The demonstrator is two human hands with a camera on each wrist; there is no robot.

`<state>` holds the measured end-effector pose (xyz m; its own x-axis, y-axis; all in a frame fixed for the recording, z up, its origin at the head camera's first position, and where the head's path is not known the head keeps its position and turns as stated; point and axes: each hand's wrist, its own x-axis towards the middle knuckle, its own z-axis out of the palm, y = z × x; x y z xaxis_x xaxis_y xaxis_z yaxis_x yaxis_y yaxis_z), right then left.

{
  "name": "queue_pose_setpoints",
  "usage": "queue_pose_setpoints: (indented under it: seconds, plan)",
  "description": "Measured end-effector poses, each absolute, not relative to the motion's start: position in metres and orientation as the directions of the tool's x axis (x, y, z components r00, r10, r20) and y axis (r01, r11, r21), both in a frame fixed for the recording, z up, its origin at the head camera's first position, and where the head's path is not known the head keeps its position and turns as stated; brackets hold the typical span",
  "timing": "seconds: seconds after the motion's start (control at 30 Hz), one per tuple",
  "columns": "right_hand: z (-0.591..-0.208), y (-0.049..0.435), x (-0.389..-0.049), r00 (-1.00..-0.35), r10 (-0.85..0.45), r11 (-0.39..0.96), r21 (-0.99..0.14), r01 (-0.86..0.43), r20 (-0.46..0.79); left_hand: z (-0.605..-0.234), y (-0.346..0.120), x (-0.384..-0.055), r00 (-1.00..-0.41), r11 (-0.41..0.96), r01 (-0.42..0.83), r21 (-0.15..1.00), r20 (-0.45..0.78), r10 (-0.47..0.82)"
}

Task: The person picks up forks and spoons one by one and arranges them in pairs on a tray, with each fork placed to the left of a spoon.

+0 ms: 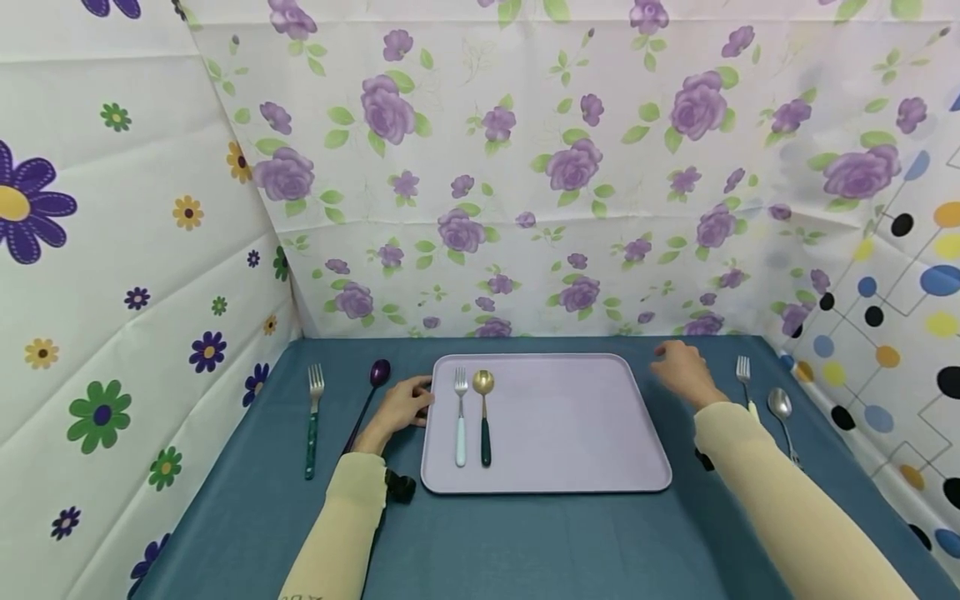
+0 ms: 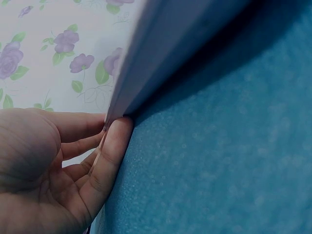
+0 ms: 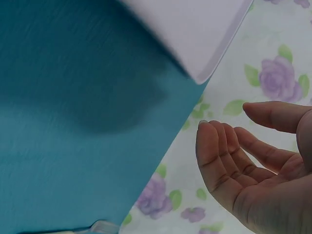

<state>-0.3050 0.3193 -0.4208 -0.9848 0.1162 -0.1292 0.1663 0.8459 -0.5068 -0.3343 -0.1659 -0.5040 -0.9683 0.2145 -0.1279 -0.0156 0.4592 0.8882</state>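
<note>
A pale lilac tray [image 1: 570, 425] lies on the blue-green tablecloth. On its left part rest a fork with a light blue handle [image 1: 461, 433] and a gold spoon with a dark green handle [image 1: 485, 433], side by side. My left hand [image 1: 405, 406] holds the tray's left edge; the left wrist view has the rim [image 2: 127, 87] pinched between thumb and fingers [image 2: 114, 141]. To the right of the tray, my right hand [image 1: 684, 373] hovers with loosely bent fingers and nothing in them. The right wrist view shows a gap between that hand [image 3: 258, 170] and the tray corner [image 3: 195, 39].
On the left lie a green-handled fork [image 1: 312, 417] and a dark purple spoon [image 1: 380, 372], partly behind the left arm. On the right are another fork [image 1: 743, 371] and a silver spoon [image 1: 780, 404], near the right sleeve. Flowered cloth walls [image 1: 517, 167] enclose the table.
</note>
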Motion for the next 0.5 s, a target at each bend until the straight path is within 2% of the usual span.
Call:
queue_pose_setpoints:
  seconds: [0.4,0.5]
  plan:
    - [-0.422,0.372,-0.295,-0.985,0.156,0.876,-0.451,0.17,-0.069,-0.502,-0.165,-0.334,-0.97,0.463,-0.014,0.886,-0.125,0.21]
    - [-0.422,0.383,-0.291,-0.981,0.173,0.869,-0.455,0.193,-0.086,-0.502,-0.165,-0.334,-0.97,0.463,-0.013,0.886,-0.124,0.21]
